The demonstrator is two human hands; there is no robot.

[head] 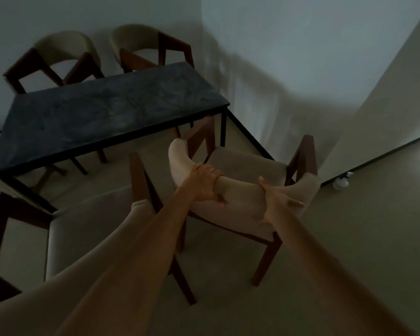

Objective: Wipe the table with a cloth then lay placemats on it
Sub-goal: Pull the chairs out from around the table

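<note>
Both hands, left hand (205,184) and right hand (275,204), grip the centre chair (243,197) backrest, probably clearing access to the dim table (107,112).

Both arms outstretched; left hand (205,183) fingers curled in grip, right hand (275,202) likewise.

Dark rectangular table (102,115) with mottled slate-like top on thin black legs. Standing level near a pale wall corner.
</note>
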